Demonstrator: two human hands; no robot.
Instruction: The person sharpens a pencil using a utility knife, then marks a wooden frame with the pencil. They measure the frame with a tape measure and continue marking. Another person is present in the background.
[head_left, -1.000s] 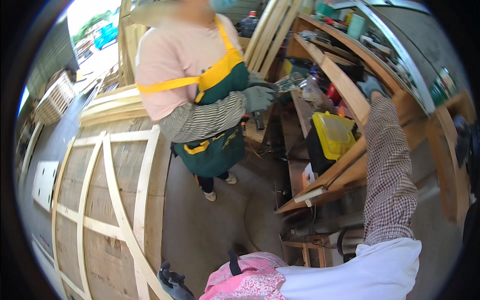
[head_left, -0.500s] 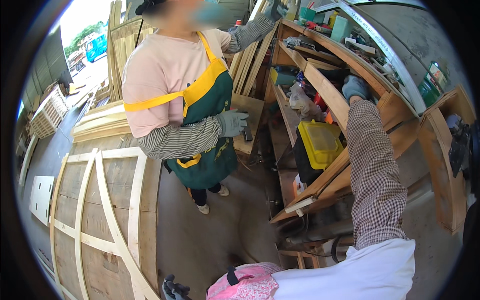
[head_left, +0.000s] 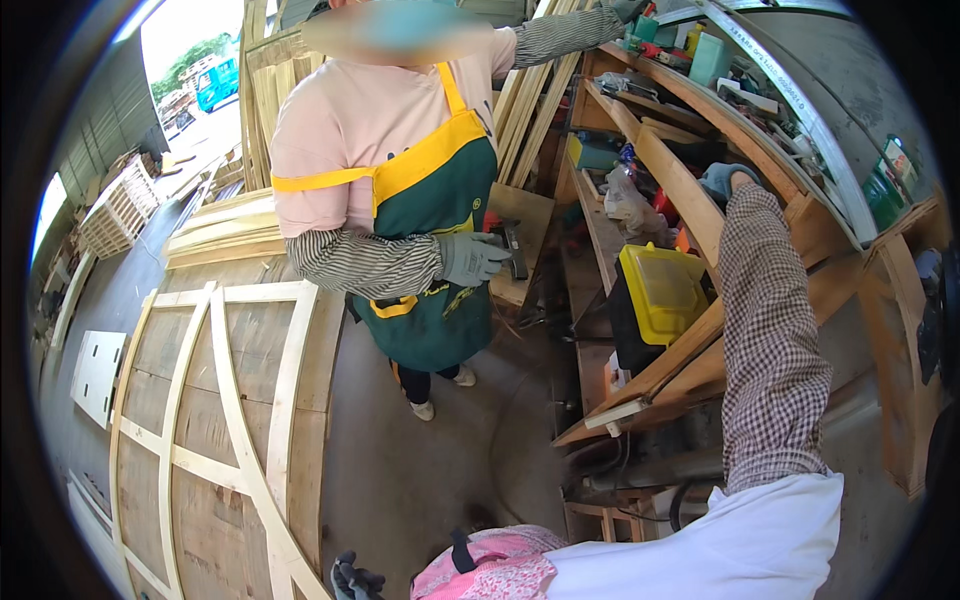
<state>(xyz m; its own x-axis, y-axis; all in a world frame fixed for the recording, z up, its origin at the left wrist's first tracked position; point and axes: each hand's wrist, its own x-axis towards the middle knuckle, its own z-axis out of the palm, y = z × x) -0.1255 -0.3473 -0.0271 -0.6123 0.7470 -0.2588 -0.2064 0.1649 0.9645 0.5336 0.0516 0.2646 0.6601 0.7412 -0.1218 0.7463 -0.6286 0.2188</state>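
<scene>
— How many hands of the wearer show?

— Two. The right hand (head_left: 722, 181), grey-gloved, reaches onto the wooden shelf (head_left: 690, 205) at upper right; whether its fingers are spread or closed I cannot tell. The left hand (head_left: 354, 579), dark-gloved, sits at the bottom edge, fingers loosely curled, empty.

— And the shelf?

— Slanted plank, cluttered, one yellow case (head_left: 660, 291) below.

— Anyone else?

— One co-worker (head_left: 400, 170), green apron.

A slanted wooden shelf board (head_left: 690, 195) runs diagonally across the workbench, bare and light-coloured.
</scene>
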